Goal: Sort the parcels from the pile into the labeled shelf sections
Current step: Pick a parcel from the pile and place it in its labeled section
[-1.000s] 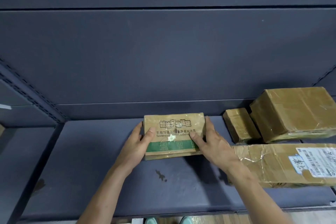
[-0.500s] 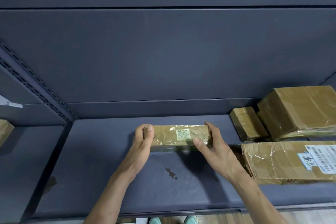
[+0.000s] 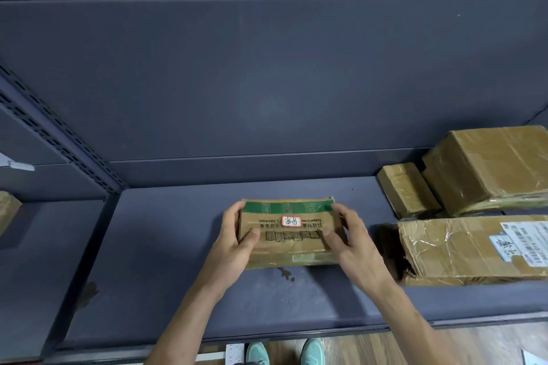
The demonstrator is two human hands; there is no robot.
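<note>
Head view: we grip the parcel [image 3: 289, 234] at both short ends, left hand [image 3: 234, 246] and right hand [image 3: 355, 246] fingers curled round it. It is at mid shelf [image 3: 166, 246], long axis left-right, green band farthest, print inverted.

The dark shelf [image 3: 178, 290] carries, at right, a long parcel [image 3: 450, 249] (torn-ended), a small parcel [image 3: 406, 190] and a big box [image 3: 489, 166].

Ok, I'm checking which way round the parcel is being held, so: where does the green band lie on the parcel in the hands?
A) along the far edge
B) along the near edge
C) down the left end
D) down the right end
A: the green band runs along the far edge of the parcel, with the left hand and right hand gripping its two ends.
</note>
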